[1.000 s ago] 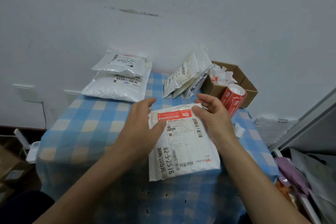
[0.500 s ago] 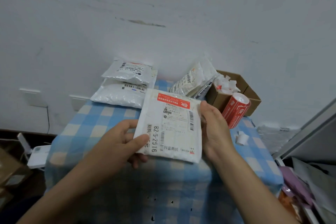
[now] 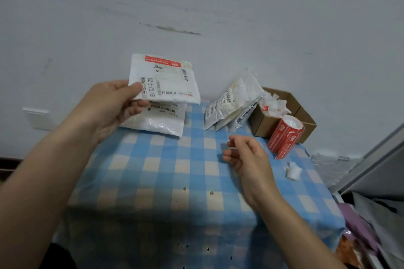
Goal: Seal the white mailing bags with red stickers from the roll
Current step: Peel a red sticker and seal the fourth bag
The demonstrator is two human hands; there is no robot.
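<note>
My left hand [image 3: 113, 105] holds a white mailing bag [image 3: 168, 82] by its left edge, lifted over the stack of white bags [image 3: 159, 120] at the table's far left. A red sticker [image 3: 162, 61] runs across the held bag's top edge. My right hand [image 3: 247, 157] hovers above the table's middle right, fingers loosely curled with nothing in them. The red sticker roll [image 3: 284, 135] leans against a cardboard box just right of that hand. Several more white bags [image 3: 229, 102] lean against the box's left side.
The blue-and-cream checked tablecloth [image 3: 175, 172] covers the table. The open cardboard box [image 3: 282, 113] at the back right holds crumpled white backing paper. One scrap of backing paper [image 3: 293, 171] lies near the right edge. A grey wall stands behind; clutter sits at the lower right.
My left hand has carried the stickered bag up and left over the far stack. My right hand has let go of it and drawn back over the table.
</note>
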